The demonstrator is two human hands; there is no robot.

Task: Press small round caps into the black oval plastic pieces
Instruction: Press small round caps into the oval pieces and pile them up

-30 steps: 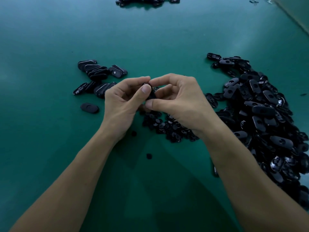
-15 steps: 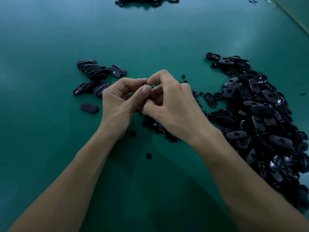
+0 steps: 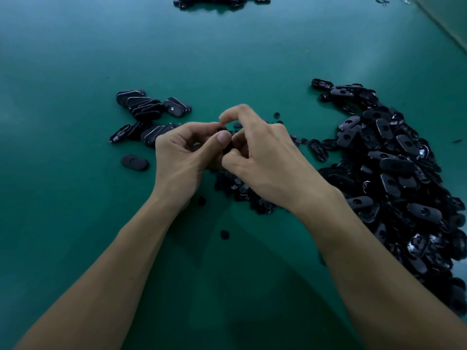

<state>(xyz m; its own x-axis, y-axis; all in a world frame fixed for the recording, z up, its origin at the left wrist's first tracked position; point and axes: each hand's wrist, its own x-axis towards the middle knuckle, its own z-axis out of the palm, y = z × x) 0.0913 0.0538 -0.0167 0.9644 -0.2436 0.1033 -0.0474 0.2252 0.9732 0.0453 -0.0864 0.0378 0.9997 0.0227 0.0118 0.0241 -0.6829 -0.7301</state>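
My left hand [image 3: 184, 157] and my right hand [image 3: 262, 157] meet over the middle of the green table, fingers curled round one black oval piece [image 3: 227, 146] that is almost wholly hidden between them. The left thumb lies across its top. The right index finger arches above it. Whether a cap sits in the piece cannot be seen. A heap of small round caps [image 3: 242, 190] lies on the table right under the hands. A large pile of black oval pieces [image 3: 394, 173] spreads along the right.
A smaller group of oval pieces [image 3: 146, 107] is stacked at the left, with a single one [image 3: 134, 162] lying apart. Loose caps [image 3: 224, 234] dot the green table [image 3: 75, 223] near my wrists. Another dark pile [image 3: 217, 0] sits at the far edge.
My right hand has shifted left and rolled over the piece, its index finger lifting into an arch. My left hand has stayed put, thumb still on the piece.
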